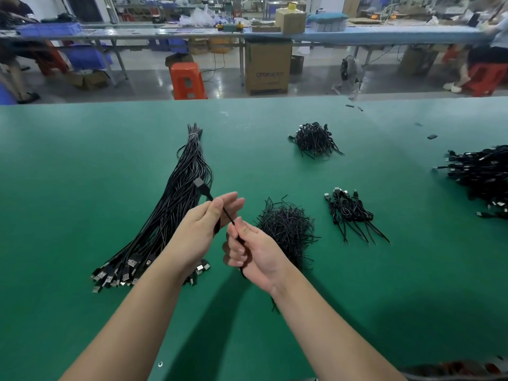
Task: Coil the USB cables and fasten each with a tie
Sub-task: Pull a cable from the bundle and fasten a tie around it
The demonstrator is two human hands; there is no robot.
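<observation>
Looks like a factory floor from the head camera: long blue benches at the back, an orange plastic stool (pixel 188 80) and a cardboard box (pixel 268 67) on the floor, and a big green table (pixel 82 166) filling the foreground. Both hands are up over the table working one black USB cable (pixel 209 196). Its plug end pokes up and away past the left hand (pixel 204 225), which pinches the cable between thumb and forefinger with the other fingers stretched out fairly straight behind. The right hand (pixel 253 248) sits just beside it, thumb pressed on the same cable and fingers curled around it, the rest of the cable trailing down below the wrist. To the left on the table lies a long bundle of straight cables (pixel 170 213), plugs toward the near side. Right behind the right hand is a pile of black ties (pixel 286 229), with another similar dark pile (pixel 314 140) farther back. A small group of coiled cables (pixel 350 213) sits to the right, and a bigger heap of cables (pixel 481 174) runs off the right edge.
</observation>
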